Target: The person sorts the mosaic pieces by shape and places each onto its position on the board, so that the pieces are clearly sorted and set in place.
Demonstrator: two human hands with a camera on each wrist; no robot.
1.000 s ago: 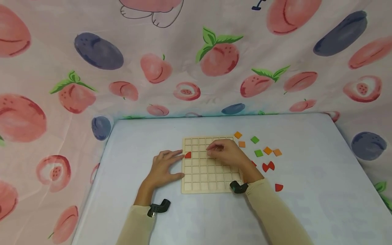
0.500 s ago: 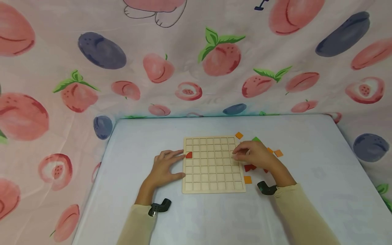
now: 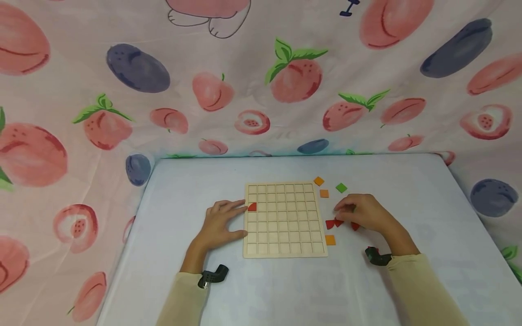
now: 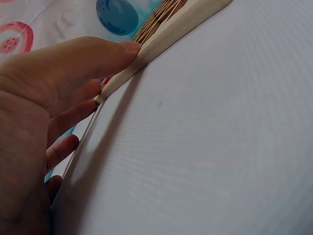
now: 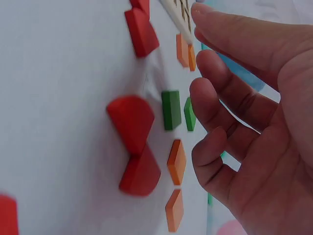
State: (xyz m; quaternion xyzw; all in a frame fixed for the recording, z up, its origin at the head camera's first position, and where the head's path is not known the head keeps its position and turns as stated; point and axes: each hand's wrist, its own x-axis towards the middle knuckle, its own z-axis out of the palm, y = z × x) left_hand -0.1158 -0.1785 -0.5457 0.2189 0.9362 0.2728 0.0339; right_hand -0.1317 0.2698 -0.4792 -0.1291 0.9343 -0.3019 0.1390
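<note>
A square wooden grid board (image 3: 285, 221) lies on the white table. One red quarter-circle tile (image 3: 252, 207) sits in a cell of its leftmost column. At the board's left edge rests my left hand (image 3: 222, 226), fingers and thumb spread; its thumb (image 4: 115, 54) touches the wooden rim in the left wrist view. To the right of the board, my right hand (image 3: 363, 212) hovers over loose tiles, fingers loosely bent. Red quarter-circle tiles (image 3: 330, 224) lie just below its fingertips. The right wrist view shows nothing between thumb and fingers, and two red tiles (image 5: 132, 122) touching tip to tip nearby.
Orange square tiles (image 3: 324, 194) lie along the board's right side, one (image 3: 330, 240) near its front corner. A green square tile (image 3: 341, 187) lies behind my right hand; another green tile (image 5: 171, 110) shows in the right wrist view. Fruit-print cloth (image 3: 228, 54) hangs behind the table.
My right hand has moved right, off the board and over the loose tiles, uncovering the board's right columns. My left hand has stayed at the board's left edge.
</note>
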